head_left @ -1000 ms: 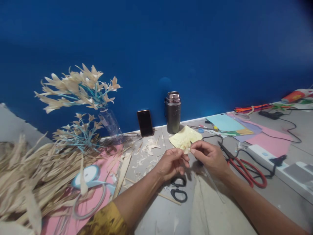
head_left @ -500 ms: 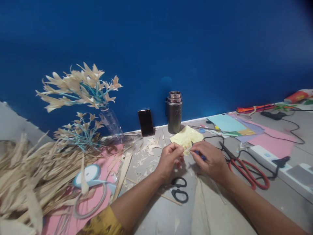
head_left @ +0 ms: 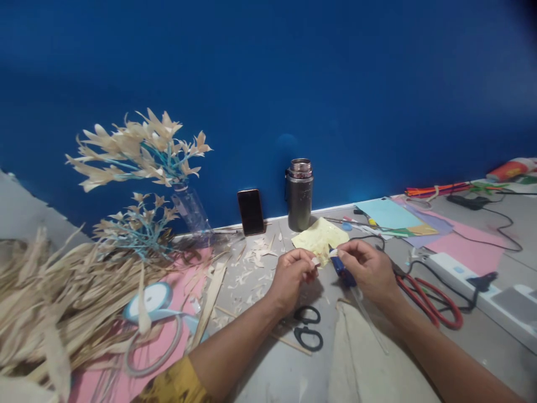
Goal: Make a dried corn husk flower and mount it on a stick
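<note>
My left hand is closed, pinching a small pale piece that looks like corn husk. Opposite it, my right hand pinches another small whitish piece between thumb and finger. Just below those right fingertips is a blue glue gun, partly hidden by the hand. A clear glue stick trails from its back toward me. Beyond both hands lies a crumpled yellow paper. Black-handled scissors rest under my left forearm.
A metal flask and a phone stand by the blue wall. Husk flowers in a clear bottle and dried husks fill the left. Red-handled scissors, cables and a power strip lie right.
My right hand has shifted slightly right and turned, uncovering more of the glue gun and the whitish piece at its fingertips. My left hand stays nearly in place.
</note>
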A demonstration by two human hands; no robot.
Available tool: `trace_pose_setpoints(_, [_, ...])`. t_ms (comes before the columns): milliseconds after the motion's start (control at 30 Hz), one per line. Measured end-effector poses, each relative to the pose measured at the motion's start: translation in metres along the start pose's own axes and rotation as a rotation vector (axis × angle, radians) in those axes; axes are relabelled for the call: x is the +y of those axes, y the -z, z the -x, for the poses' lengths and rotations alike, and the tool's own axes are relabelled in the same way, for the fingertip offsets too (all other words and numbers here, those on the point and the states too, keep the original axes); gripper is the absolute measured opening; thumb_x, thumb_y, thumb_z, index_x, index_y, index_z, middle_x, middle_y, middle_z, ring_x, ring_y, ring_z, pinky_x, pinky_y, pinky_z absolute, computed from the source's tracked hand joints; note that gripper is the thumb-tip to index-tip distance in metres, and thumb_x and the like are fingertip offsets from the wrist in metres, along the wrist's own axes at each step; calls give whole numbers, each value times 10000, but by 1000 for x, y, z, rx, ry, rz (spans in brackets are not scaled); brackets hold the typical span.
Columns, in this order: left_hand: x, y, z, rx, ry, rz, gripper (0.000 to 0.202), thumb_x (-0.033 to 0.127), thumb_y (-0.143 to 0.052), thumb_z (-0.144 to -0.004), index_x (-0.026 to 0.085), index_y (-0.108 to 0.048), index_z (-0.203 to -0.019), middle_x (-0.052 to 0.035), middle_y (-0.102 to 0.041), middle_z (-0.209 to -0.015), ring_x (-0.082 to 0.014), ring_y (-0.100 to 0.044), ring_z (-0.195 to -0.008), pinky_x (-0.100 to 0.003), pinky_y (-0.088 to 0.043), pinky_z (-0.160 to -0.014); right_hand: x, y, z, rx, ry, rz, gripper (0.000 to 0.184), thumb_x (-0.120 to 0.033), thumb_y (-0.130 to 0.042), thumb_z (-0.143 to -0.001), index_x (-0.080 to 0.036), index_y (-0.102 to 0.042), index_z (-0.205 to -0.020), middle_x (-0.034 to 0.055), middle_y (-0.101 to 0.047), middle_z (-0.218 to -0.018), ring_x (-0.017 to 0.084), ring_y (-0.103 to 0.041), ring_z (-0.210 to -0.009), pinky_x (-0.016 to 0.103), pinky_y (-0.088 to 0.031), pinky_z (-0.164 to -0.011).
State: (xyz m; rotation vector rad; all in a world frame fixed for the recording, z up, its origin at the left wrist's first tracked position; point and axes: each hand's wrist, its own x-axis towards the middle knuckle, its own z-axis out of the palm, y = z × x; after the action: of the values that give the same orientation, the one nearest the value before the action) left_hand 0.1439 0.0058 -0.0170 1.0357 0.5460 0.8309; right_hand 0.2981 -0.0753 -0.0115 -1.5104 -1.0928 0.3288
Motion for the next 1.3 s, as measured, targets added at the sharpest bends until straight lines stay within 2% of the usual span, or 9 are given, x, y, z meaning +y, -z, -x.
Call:
trace_pose_setpoints(100, [0,0,0,7,11,-9,56,158,-617,-588,160,-577,-549,-17,-614,-730,-101,-494,-551,-250,-321,-536,3,0,1,-10,51,14,148,-332,-622,-851,-198,-666,-807,10,-656,-702,153,-555,-593,258,-446,-546])
trace_pose_setpoints(300, [1,0,0,-26,-30,-28,67,150,-613,-589,155,-573,-535,-18,-615,-770,-91,-470,-552,-261,-328,-544,0,-5,6,-59,325,138,124,-234,-591,-879,-212,-645,-771,18,-702,-784,132,-575,-590,241,-452,-558])
trace_pose_setpoints(633, [0,2,0,-68,-36,-45,88,155,-637,-609,150,-580,-541,-19,-627,-769,-86,-476,-553,-255,-323,-554,0,-4,4,-74,519,224,97,-148,-584,-891,-208,-628,-828,10,-691,-796,122,-591,-611,233,-461,-594])
trace_pose_setpoints(967, [4,1,2,-105,-40,-104,121,226,-673,-660,156,-613,-582,-18,-620,-749,-98,-480,-577,-256,-324,-581,0,-4,3,-111,523,225,98,-147,-583,-886,-208,-650,-850,6,-684,-765,128,-590,-599,235,-456,-570])
trace_pose_setpoints(1133, [9,-1,6,-113,-86,-216,163,293,-681,-730,156,-664,-644,8,-527,-585,-121,-455,-589,-267,-353,-629,-2,-3,3,-112,474,204,94,-166,-582,-879,-211,-645,-827,5,-684,-750,134,-601,-607,237,-475,-588])
trace_pose_setpoints(1300, [8,-2,6,-109,-54,-215,198,310,-630,-753,139,-718,-709,-24,-590,-629,-129,-485,-597,-263,-355,-599,-2,-4,4,-129,425,177,98,-190,-581,-869,-202,-663,-815,7,-683,-739,135,-600,-607,238,-467,-584])
